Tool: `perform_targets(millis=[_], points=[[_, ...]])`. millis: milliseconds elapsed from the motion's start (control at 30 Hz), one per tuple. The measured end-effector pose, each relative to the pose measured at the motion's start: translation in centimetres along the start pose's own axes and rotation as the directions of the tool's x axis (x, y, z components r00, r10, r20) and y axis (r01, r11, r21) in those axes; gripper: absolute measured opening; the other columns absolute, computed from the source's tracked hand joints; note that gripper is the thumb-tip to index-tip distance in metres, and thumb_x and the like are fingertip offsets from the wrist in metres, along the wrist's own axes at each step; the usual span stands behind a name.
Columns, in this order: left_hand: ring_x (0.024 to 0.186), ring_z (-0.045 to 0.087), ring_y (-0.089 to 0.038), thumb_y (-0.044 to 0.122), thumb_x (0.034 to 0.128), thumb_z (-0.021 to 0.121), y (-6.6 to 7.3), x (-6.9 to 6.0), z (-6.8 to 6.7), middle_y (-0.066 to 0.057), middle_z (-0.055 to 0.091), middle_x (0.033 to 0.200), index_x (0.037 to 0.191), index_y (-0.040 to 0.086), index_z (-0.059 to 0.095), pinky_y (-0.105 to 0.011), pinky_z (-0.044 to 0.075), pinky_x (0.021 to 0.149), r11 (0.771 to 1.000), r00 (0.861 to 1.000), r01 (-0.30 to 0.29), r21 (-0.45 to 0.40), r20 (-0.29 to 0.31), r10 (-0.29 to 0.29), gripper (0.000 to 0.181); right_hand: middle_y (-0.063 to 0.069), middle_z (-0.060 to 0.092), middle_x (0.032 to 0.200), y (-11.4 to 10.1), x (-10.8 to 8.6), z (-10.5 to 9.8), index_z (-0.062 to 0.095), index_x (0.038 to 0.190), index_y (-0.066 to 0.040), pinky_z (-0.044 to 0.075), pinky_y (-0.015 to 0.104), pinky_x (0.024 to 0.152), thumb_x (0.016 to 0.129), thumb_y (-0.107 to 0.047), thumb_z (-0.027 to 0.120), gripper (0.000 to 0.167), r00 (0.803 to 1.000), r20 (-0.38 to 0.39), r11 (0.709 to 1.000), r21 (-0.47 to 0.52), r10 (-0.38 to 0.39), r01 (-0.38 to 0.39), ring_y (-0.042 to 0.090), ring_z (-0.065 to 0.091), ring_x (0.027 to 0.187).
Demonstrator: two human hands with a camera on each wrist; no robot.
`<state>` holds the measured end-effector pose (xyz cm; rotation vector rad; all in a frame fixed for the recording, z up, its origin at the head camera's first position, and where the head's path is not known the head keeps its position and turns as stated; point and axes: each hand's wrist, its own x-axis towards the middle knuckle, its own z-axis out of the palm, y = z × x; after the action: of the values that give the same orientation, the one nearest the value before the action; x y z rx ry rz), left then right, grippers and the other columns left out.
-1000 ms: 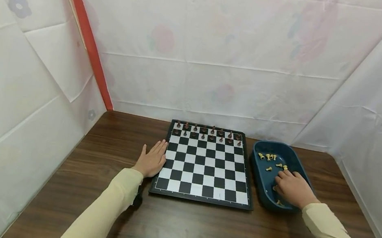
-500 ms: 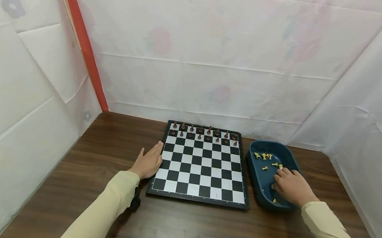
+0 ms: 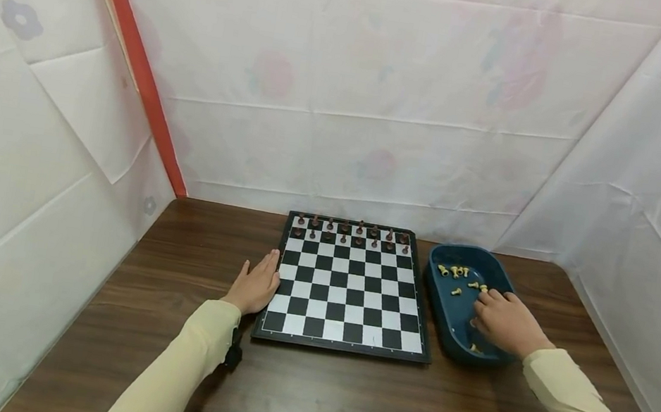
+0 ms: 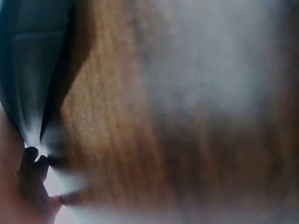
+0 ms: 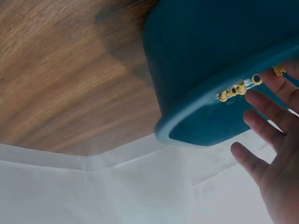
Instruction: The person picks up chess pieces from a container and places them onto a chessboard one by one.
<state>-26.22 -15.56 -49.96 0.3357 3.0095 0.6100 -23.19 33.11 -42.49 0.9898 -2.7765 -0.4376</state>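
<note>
My left hand lies flat with straight fingers along the left edge of a black-and-white chessboard, touching its frame. My right hand is inside the blue tray to the right of the board. In the right wrist view, its thumb and index finger close around a pale yellow chess piece, while the other fingers spread out. Just past the fingertips lies another yellow piece. Several more yellow chess pieces are scattered at the tray's far end. One yellow piece shows at the near end.
Two rows of dark brown chess pieces stand on the board's far side. The brown wooden table extends toward me. White patterned sheets rise behind and on both sides, with a red strip at the left corner.
The head view has shifted slightly. A yellow piece visible by my right thumb a second ago is no longer visible there. My left hand stays at the board's edge.
</note>
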Motion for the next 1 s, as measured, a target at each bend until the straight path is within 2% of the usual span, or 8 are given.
perform_targets(millis=[233,400,500,733,833,1000], points=[[0.143,0.017,-0.027,0.026,0.1033,0.024,0.0,0.0,-0.2,-0.013,0.014,0.158,0.152,0.000,0.012,-0.057,0.004,0.112,1.000,1.000,0.011,-0.001,0.007,-0.011,0.056,0.006,0.056,0.080,-0.3,0.1,-1.3,0.068,0.084,-0.005,0.049,0.043,0.068,0.081,-0.024,0.076,0.020,0.997,-0.058,0.999,-0.007,-0.041,0.041,0.025,0.054,0.079],[0.143,0.017,-0.027,0.025,0.1034,0.024,0.0,0.0,-0.2,-0.013,0.014,0.157,0.152,0.000,0.012,-0.058,0.004,0.112,1.000,1.000,0.017,0.000,0.007,-0.017,0.056,0.009,0.062,0.088,-0.6,0.3,-2.1,0.070,0.089,-0.004,0.051,0.045,0.075,0.082,-0.026,0.075,0.024,0.997,-0.060,0.999,-0.008,-0.051,0.051,0.027,0.057,0.087],[0.144,0.016,-0.027,0.026,0.1034,0.024,0.0,0.0,-0.1,-0.013,0.014,0.158,0.152,0.000,0.012,-0.057,0.003,0.112,1.000,1.000,0.016,0.003,0.011,-0.016,0.057,0.009,0.063,0.091,-0.8,0.5,-2.5,0.069,0.087,-0.005,0.050,0.045,0.075,0.082,-0.026,0.075,0.023,0.995,-0.073,0.998,-0.024,-0.065,0.064,0.026,0.057,0.086],[0.143,0.017,-0.028,0.027,0.1034,0.024,0.0,-0.1,-0.1,-0.013,0.018,0.157,0.152,0.001,0.011,-0.057,0.002,0.112,1.000,1.000,0.028,-0.008,0.014,-0.028,0.057,0.009,0.063,0.090,-1.9,1.3,-3.7,0.068,0.086,-0.005,0.049,0.048,0.080,0.081,-0.027,0.076,0.024,0.979,-0.153,0.990,-0.066,-0.132,0.123,0.026,0.058,0.086],[0.143,0.017,-0.027,0.027,0.1035,0.024,0.2,-0.1,-0.2,-0.013,0.019,0.156,0.153,0.002,0.011,-0.057,0.001,0.112,0.999,0.999,0.035,-0.011,0.015,-0.034,0.057,0.010,0.065,0.092,-2.6,1.9,-4.2,0.069,0.091,-0.004,0.049,0.048,0.083,0.081,-0.029,0.075,0.027,0.979,-0.145,0.988,-0.090,-0.140,0.128,0.027,0.059,0.089],[0.143,0.017,-0.027,0.028,0.1036,0.024,0.2,-0.2,-0.2,-0.014,0.021,0.156,0.153,0.003,0.011,-0.056,0.001,0.112,0.999,0.999,0.037,-0.018,0.020,-0.037,0.057,0.009,0.066,0.096,-4.0,2.9,-4.7,0.069,0.093,-0.007,0.047,0.051,0.089,0.082,-0.033,0.074,0.029,0.988,-0.089,0.988,-0.103,-0.123,0.113,0.027,0.059,0.093]])
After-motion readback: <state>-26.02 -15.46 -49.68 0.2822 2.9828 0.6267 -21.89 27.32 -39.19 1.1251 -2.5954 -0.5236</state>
